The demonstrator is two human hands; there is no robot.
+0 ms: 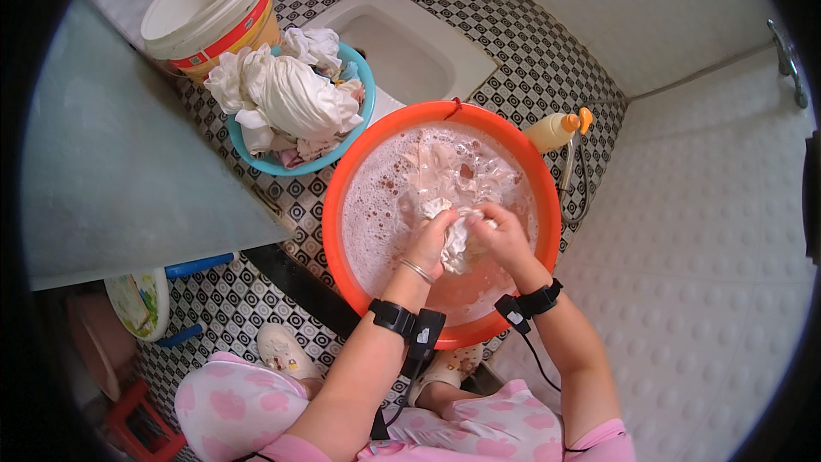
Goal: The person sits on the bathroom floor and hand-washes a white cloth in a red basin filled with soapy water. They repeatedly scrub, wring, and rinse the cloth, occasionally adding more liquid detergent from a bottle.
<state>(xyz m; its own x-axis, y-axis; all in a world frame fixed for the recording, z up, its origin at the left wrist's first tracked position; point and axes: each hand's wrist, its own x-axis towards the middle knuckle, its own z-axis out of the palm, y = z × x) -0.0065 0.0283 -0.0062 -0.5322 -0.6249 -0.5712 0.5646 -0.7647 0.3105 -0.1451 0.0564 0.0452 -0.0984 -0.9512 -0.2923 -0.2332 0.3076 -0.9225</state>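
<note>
An orange plastic basin (pixel 335 231) of soapy, sudsy water stands before me on the patterned floor. Above the water, my left hand (pixel 431 242) grips a bunched wet white cloth (pixel 455 247) from the left. My right hand (pixel 503 234) is closed on the same cloth's right side, close to the left. Beyond the hands, a pale pinkish cloth (pixel 442 163) lies partly under the water and foam. Up and left of this basin is a turquoise basin (pixel 369 86) heaped with crumpled clothes, a large white garment (pixel 298 93) on top.
A white bucket (pixel 205 19) stands at the upper left, near a squat toilet (pixel 401 45). A pump bottle (pixel 553 131) and a shower hose (pixel 585 179) are right of the orange basin. A frosted panel (pixel 128 160) juts in from the left, above a red plastic stool (pixel 144 423).
</note>
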